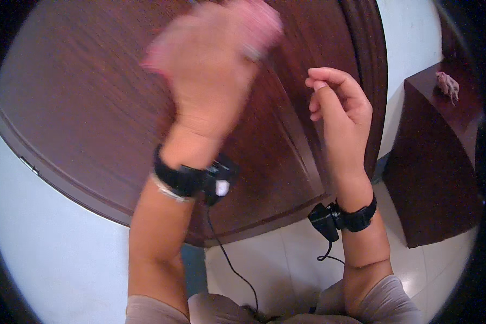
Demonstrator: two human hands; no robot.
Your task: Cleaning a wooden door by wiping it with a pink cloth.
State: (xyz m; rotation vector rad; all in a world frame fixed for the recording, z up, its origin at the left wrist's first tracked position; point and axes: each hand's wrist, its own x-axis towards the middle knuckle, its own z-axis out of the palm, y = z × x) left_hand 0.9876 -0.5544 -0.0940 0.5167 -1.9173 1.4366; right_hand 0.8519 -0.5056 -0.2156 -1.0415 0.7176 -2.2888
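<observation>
My left hand (213,75), smeared by motion, presses a pink cloth (256,27) to the dark reddish-brown wooden door (92,102). The cloth sticks out on both sides of the hand, at the top of the view. A ring shows on one finger. To the right, my right hand (343,110) is raised in front of the door's moulded edge. Its fingers curl loosely, thumb tip by the fingertips, and nothing shows between them. Black straps with small black devices are round both wrists, each with a cable.
A dark wooden piece of furniture (432,167) stands at the right, with a crumpled pinkish cloth (448,87) on top. A metal hinge (29,166) marks the door's left edge beside a pale wall (48,232). Light floor tiles (275,264) lie below.
</observation>
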